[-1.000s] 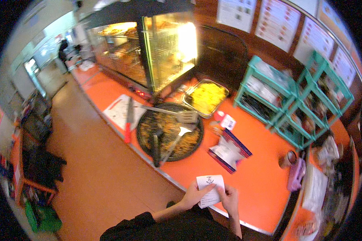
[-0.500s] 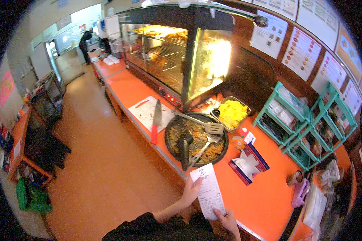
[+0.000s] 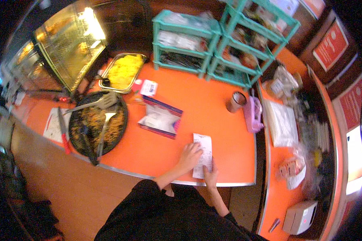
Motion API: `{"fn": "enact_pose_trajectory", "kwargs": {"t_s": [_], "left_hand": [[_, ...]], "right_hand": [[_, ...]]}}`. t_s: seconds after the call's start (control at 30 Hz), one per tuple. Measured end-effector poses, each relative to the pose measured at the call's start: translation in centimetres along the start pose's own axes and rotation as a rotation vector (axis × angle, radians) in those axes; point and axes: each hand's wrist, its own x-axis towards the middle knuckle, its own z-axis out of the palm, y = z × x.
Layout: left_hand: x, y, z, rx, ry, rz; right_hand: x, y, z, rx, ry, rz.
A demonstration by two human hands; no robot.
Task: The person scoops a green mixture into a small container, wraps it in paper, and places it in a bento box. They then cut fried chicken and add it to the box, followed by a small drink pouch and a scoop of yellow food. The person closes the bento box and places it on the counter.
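A long white printed receipt (image 3: 206, 149) is over the orange counter, near its front edge. My left hand (image 3: 189, 157) reaches across its left side with the fingers on the paper. At the lower right edge of the slip, my right hand (image 3: 211, 175) pinches it. Farther left lies an open dark blue and red food carton (image 3: 172, 130) with a white inside. A large round black pan (image 3: 124, 130) of orange-brown rice sits beyond it, with a slotted turner (image 3: 105, 101) and another metal utensil (image 3: 101, 134) resting in it.
A red-handled knife (image 3: 64, 136) lies on a white board (image 3: 52, 125) at left. Yellow food fills a metal tray (image 3: 126, 71) near the lit display cabinet (image 3: 70, 60). Green racks (image 3: 181, 66), a brown cup (image 3: 236, 101) and a purple holder (image 3: 253, 114) stand toward the back and right.
The view has swung right, so the pan, carton and cabinet now appear farther left. The receipt is now over the counter, still between both hands; my left fingers lie farther across it.
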Motion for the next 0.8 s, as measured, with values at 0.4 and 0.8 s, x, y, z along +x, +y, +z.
{"fn": "enact_pose_trajectory", "kwargs": {"t_s": [0.4,0.8], "left_hand": [[1.1,1.5,-1.1,0.000,-0.255,-0.293],[5.3,0.1,-0.2,-0.110,-0.367,-0.423]], "right_hand": [[24.6,-1.0,-9.2,-0.631,0.209,-0.664],[23.8,-5.9,-8.5,-0.481,-0.152,-0.610]]}}
